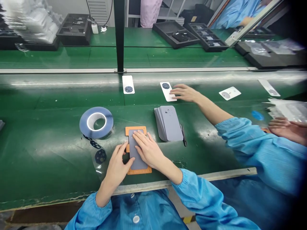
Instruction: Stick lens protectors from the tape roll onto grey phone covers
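Note:
My right hand (pixel 151 150) lies flat, fingers stretched out, on a grey phone-sized panel (pixel 137 159). The panel sits in an orange fixture (pixel 140 172) near the bench's front edge. At the left side my left hand (pixel 117 164) is open, thumb and forefinger spread, with the thumb at the panel's edge and the forefinger near the fixture's side tab. Behind my left hand stands a roll of blue film tape (pixel 82 123), its clear strip carrying round black stickers (pixel 100 156). A stack of grey panels (pixel 170 124) lies beyond my right hand, with black tweezers (pixel 183 135) beside it.
A co-worker's hand (pixel 187 93) reaches in from the right to a white card (pixel 171 95) with a dark round sticker. Other white cards (pixel 127 83) lie along the green belt. Black trays (pixel 176 33) stand behind the metal rail (pixel 72 71). Plastic bags (pixel 289 110) lie at right.

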Demonstrator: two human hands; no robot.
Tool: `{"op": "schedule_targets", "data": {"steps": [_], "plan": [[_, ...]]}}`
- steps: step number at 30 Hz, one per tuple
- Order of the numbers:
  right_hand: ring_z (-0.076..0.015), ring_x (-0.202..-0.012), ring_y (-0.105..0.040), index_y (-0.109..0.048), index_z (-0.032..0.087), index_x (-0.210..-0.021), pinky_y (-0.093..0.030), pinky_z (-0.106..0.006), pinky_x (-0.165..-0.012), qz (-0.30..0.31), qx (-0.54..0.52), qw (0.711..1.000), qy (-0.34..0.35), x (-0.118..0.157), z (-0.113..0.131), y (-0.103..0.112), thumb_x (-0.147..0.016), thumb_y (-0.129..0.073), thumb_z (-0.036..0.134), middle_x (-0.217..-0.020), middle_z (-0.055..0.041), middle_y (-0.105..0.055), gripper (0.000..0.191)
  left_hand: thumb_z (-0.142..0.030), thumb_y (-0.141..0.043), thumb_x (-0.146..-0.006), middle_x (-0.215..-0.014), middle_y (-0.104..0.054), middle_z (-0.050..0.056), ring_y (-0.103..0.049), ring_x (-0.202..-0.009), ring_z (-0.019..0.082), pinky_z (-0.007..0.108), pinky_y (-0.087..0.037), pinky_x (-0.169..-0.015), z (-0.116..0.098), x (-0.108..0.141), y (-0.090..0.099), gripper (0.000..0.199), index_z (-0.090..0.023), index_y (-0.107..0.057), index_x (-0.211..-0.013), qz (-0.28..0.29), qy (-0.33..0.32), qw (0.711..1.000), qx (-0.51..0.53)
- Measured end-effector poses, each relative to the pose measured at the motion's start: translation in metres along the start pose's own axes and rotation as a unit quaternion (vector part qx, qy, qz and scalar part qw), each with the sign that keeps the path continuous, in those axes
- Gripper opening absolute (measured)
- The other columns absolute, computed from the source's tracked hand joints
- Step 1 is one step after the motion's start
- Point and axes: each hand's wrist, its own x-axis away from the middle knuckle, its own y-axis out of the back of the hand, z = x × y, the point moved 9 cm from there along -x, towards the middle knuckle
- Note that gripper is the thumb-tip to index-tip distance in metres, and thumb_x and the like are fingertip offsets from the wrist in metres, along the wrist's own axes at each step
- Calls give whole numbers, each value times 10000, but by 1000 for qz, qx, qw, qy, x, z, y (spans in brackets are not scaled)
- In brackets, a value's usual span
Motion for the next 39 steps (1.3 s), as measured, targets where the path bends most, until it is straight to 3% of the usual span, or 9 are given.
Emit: {"op": "schedule_targets", "data": {"steps": [3, 8, 13, 17, 22, 28, 33, 36, 39], "plan": [[-293, -1478, -397, -409, 189, -1538, -337, -603, -1186, -2, -55, 998, -7, 2, -3, 5, -1023, -394, 191, -1555, -130, -485, 516, -252, -654, -876, -1301, -566, 65, -601, -1142, 240, 391, -537, -952, -3, 0, 2, 586, -304, -500, -1439, -2, -4, 1000, 0], [-294, -1254, -606, -598, 203, -1357, -491, -531, -1068, -145, -94, 981, -94, 26, -16, 26, -986, -512, 257, -1341, -146, -656, 384, -260, -647, -875, -1318, -561, 71, -630, -1055, 224, 397, -544, -937, -6, 1, 3, 577, -296, -509, -1434, 0, 15, 1000, 2], [-314, -1195, -640, -618, 224, -1326, -517, -553, -1028, -138, -139, 967, -163, 47, -17, 20, -978, -556, 310, -1292, -131, -687, 364, -312, -632, -886, -1383, -534, 97, -662, -985, 214, 380, -566, -856, -13, 1, 7, 458, -276, -604, -1342, -33, 6, 999, 17], [-298, -1272, -606, -611, 265, -1336, -495, -537, -1080, -160, -220, 948, -166, 53, -4, 39, -988, -545, 306, -1350, -106, -661, 356, -407, -619, -915, -1378, -561, 118, -634, -1122, 255, 364, -553, -846, -18, 3, 21, 370, -242, -664, -1243, -90, -5, 995, 47], [-271, -1277, -608, -582, 289, -1371, -488, -491, -1105, -94, -311, 938, -117, 44, 17, 43, -999, -523, 292, -1353, -84, -662, 377, -448, -525, -979, -1236, -678, 141, -677, -1041, 236, 336, -563, -803, -6, 3, 22, 478, -181, -552, -1375, -61, 39, 975, 211], [-213, -859, -707, -544, 265, -1400, -615, -390, -769, 18, -369, 913, -173, 31, 11, 6, -946, -598, 291, -1100, -73, -735, 458, -377, -618, -926, -1241, -707, 173, -708, -1082, 267, 402, -569, -935, 7, -6, 13, 579, -133, -472, -1431, -37, 64, 928, 365], [-177, -773, -707, -598, 188, -1333, -600, -324, -710, -13, -449, 877, -173, -12, -15, 12, -878, -618, 213, -910, -46, -738, 456, -389, -618, -928, -1301, -669, 177, -696, -1109, 268, 404, -601, -899, 5, -2, 40, 633, -165, -433, -1491, -123, 38, 939, 318], [-191, -798, -727, -603, 137, -1303, -598, -336, -749, -38, -389, 903, -180, -71, -50, 32, -858, -613, 177, -910, -64, -757, 447, -352, -613, -933, -1308, -638, 151, -654, -1161, 277, 435, -580, -948, -8, 15, 81, 446, -216, -575, -1356, -258, -42, 952, 159], [-174, -785, -732, -611, 108, -1292, -585, -305, -757, -45, -259, 939, -223, -142, -88, 49, -857, -600, 126, -942, -77, -774, 435, -325, -656, -898, -1334, -588, 151, -562, -1271, 322, 534, -446, -1113, -15, 38, 117, 378, -237, -629, -1264, -398, -87, 913, 4]]}}
